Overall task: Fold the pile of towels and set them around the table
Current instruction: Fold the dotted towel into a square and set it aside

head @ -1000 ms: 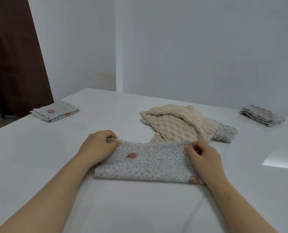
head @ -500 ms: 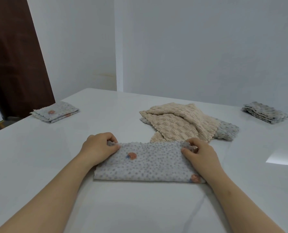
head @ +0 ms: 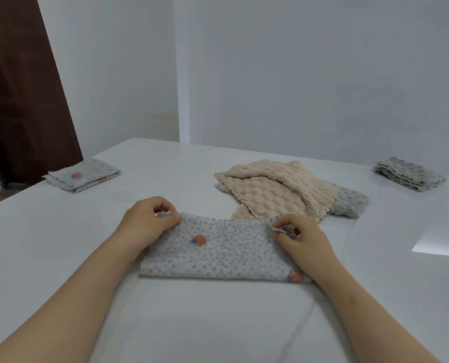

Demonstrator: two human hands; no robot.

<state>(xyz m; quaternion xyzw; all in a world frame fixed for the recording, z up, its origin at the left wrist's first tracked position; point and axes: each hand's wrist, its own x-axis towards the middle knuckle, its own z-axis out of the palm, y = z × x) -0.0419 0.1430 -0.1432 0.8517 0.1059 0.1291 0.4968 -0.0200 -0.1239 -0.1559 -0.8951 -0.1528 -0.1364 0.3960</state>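
Mid-fold: left hand (head: pixel 146 221) and right hand (head: pixel 300 238) each pinch a far corner of the grey dotted towel (head: pixel 218 254), folded once on the white table (head: pixel 61 244) (beige pile (head: pixel 270 189) behind), next likely a crosswise fold, edges matched.

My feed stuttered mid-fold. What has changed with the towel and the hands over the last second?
The right hand has shifted slightly inward and now pinches the far right corner of the dotted towel, lifting its edges a little. The left hand keeps pinching the far left corner. The towel stays folded on the table. The beige pile, left folded towel and right folded towel have not moved.
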